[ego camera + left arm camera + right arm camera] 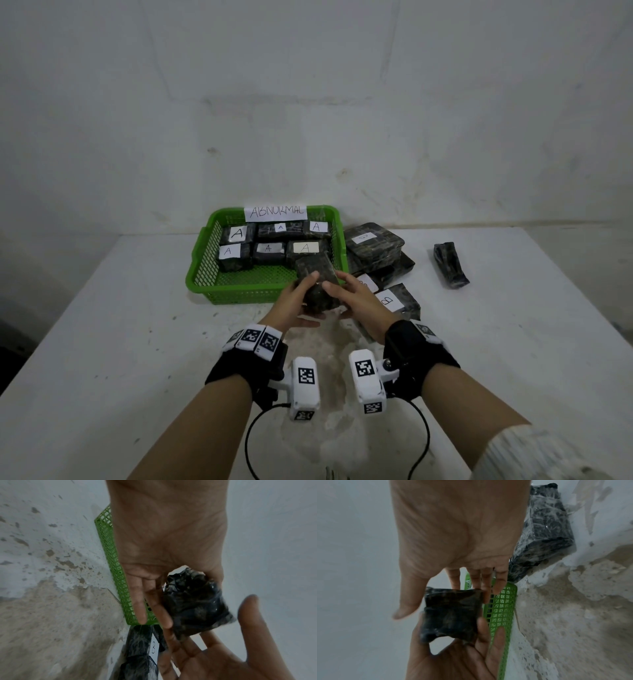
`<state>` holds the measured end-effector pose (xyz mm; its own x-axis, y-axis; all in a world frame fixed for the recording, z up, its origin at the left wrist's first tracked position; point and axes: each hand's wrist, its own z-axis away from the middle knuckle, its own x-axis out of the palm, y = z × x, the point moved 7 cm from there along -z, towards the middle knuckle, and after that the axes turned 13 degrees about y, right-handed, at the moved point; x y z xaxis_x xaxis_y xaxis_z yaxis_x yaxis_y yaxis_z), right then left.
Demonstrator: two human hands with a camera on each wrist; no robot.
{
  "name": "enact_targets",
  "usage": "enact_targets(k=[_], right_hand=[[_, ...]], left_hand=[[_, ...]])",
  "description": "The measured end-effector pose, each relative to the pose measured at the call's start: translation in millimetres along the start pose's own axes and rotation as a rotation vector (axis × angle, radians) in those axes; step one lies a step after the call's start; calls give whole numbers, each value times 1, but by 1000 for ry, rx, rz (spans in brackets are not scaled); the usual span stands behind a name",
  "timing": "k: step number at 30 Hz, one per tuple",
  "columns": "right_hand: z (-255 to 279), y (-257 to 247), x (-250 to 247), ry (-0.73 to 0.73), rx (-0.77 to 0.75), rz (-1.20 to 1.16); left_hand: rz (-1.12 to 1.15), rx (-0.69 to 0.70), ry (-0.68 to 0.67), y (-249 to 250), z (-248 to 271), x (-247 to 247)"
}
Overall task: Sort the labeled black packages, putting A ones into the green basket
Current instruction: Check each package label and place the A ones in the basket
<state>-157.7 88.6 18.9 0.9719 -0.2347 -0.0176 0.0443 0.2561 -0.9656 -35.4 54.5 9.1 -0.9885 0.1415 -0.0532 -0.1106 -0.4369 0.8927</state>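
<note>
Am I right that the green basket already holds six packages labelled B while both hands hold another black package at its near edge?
Not quite: the six packages in the green basket are labelled A, as the head view shows. The rest stands: the left hand and right hand hold a black package between them at the basket's near edge.

The bright green plastic basket [202,260] has lattice-patterned mesh walls and a white paper sign [275,212] with black handwriting, and the glossy black plastic-wrapped packages [236,251] inside it, mottled with pale crinkle reflections, carry white labels with a black letter A. The black wrapped package [317,281] held between both hands shows the same shiny black with greyish flecks, and another black package [397,301] beside it wears a white label with a black B. The white painted table [137,325] is speckled and worn through to sandy beige patches, and the black wrist straps [245,370] bear white blocks printed with black-and-white square codes.
</note>
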Motion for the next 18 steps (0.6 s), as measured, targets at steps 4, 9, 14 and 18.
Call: enact_targets(k=[4, 9, 14, 18], right_hand=[[0, -12, -2, 23, -139, 3], [2, -15, -7, -11, -156, -57], [3, -19, -7, 21, -130, -111], [-1, -7, -7, 59, 16, -92]], left_hand=[[221, -136, -72, -7, -2, 1], [224, -225, -166, -11, 4, 0], [-72, -245, -163, -16, 7, 2], [-187, -224, -84, -21, 5, -5]])
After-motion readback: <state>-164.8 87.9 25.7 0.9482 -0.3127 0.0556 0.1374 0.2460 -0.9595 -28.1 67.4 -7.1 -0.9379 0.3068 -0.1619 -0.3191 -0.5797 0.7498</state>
